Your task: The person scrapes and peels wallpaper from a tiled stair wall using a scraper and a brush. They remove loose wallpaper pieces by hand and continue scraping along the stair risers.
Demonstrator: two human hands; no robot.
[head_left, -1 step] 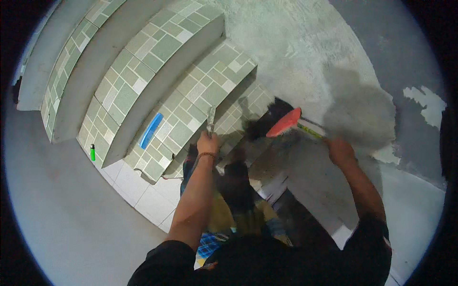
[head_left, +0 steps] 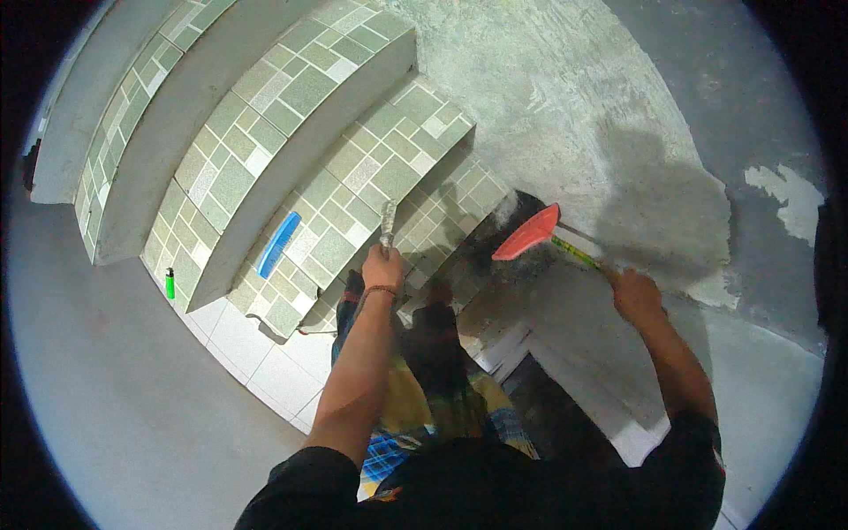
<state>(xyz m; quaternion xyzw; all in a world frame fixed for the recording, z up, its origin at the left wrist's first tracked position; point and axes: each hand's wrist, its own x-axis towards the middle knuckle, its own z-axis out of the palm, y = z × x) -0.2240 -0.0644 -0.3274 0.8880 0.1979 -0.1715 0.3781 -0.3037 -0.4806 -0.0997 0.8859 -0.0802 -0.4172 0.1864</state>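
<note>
Cool, fairly bright light covers the tiled steps (head_left: 309, 84) at upper left, while a broad, soft-edged shadow (head_left: 649, 199) dims the rough concrete (head_left: 530, 75) right of centre. The black shirt (head_left: 530, 495) at bottom centre loses nearly all detail. Fine texture looks smeary, and fisheye distortion bends straight edges toward the dark, blue-fringed rim.

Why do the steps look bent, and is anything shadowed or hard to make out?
Head view: fisheye distortion curves the tiled steps and blackens the corners; head view again: a soft shadow falls on the rough grey surface beyond the right hand, and the slim tool in the left hand is too indistinct to identify.
</note>
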